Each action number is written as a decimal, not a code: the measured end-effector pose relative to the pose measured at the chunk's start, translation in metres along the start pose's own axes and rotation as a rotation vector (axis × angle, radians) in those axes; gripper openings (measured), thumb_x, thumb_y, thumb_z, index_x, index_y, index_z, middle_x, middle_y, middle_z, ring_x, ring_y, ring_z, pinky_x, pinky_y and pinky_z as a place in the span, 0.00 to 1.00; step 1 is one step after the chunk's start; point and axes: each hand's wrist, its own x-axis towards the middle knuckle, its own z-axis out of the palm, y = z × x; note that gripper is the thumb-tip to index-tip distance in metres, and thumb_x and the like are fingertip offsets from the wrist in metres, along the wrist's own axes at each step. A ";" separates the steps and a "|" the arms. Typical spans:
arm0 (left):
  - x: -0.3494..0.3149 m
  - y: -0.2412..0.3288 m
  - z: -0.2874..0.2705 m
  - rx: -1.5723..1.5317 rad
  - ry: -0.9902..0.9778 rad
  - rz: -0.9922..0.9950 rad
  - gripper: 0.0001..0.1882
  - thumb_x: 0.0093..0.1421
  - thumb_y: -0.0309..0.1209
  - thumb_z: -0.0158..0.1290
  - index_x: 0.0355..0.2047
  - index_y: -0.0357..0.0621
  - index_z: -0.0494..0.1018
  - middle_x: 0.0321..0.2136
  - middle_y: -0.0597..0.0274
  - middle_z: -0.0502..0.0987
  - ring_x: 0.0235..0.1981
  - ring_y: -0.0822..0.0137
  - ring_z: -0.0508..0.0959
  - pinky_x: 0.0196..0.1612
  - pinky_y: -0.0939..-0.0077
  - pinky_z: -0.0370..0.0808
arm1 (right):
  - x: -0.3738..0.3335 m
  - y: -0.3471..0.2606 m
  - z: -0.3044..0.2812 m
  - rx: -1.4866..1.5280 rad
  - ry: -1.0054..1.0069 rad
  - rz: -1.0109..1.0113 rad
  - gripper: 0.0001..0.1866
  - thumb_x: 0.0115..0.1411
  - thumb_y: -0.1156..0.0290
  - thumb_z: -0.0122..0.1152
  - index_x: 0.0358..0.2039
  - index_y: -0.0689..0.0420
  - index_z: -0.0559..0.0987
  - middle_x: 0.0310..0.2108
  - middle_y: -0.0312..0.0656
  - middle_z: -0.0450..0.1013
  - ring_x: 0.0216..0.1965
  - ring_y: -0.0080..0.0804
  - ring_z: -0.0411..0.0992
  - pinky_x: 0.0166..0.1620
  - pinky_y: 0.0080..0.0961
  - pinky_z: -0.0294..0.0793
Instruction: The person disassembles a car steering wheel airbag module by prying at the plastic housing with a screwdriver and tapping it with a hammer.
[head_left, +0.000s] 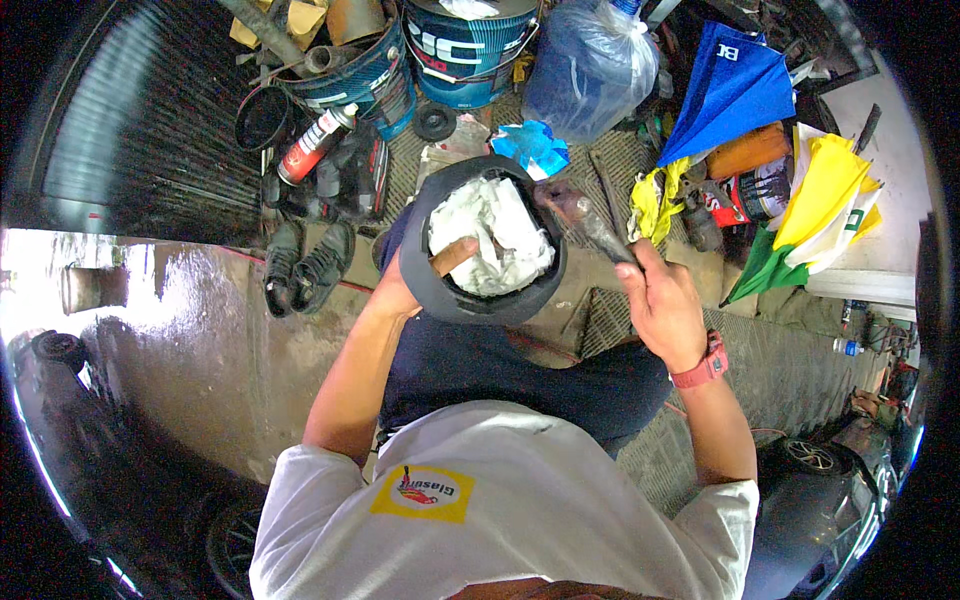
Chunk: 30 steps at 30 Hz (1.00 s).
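My left hand [400,285] grips a dark grey, round, open-topped casing [470,300] by its left side, above my lap. Its thumb reaches over the rim onto the white, crumpled wadding [495,225] that fills the inside. My other fingers are hidden under the casing. To the right, my right hand [662,305] is closed round the handle of a dark, worn hammer-like tool [600,232]. Its thick end points up and left, close to the casing's right rim; whether they touch, I cannot tell. A red watch sits on my right wrist.
Ahead stand a blue bucket [468,50], another bucket of metal parts [365,85], and a large plastic-wrapped bottle [590,75]. A spray can [318,145] and dark shoes [310,265] are at left. Blue [725,95] and yellow-green umbrellas [825,200] lie at right. Cars flank me.
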 end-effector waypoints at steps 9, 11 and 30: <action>0.005 0.001 -0.003 0.091 0.027 -0.161 0.38 0.64 0.30 0.69 0.71 0.37 0.65 0.65 0.55 0.74 0.64 0.61 0.75 0.69 0.61 0.69 | -0.015 0.004 0.004 -0.135 -0.064 0.044 0.18 0.75 0.59 0.56 0.51 0.63 0.74 0.26 0.64 0.73 0.27 0.71 0.72 0.31 0.55 0.71; 0.003 -0.003 -0.004 0.126 -0.033 0.024 0.39 0.63 0.31 0.70 0.71 0.37 0.65 0.66 0.54 0.74 0.64 0.60 0.74 0.70 0.60 0.69 | -0.015 0.008 0.009 -0.114 0.004 0.064 0.17 0.76 0.56 0.57 0.46 0.60 0.75 0.23 0.61 0.74 0.29 0.71 0.75 0.32 0.58 0.72; -0.046 -0.058 -0.120 -0.078 0.114 0.044 0.45 0.51 0.35 0.68 0.70 0.41 0.66 0.60 0.51 0.77 0.60 0.51 0.77 0.63 0.48 0.77 | -0.048 -0.040 0.041 0.417 0.015 0.086 0.22 0.77 0.52 0.53 0.38 0.62 0.73 0.18 0.57 0.66 0.21 0.63 0.70 0.27 0.48 0.67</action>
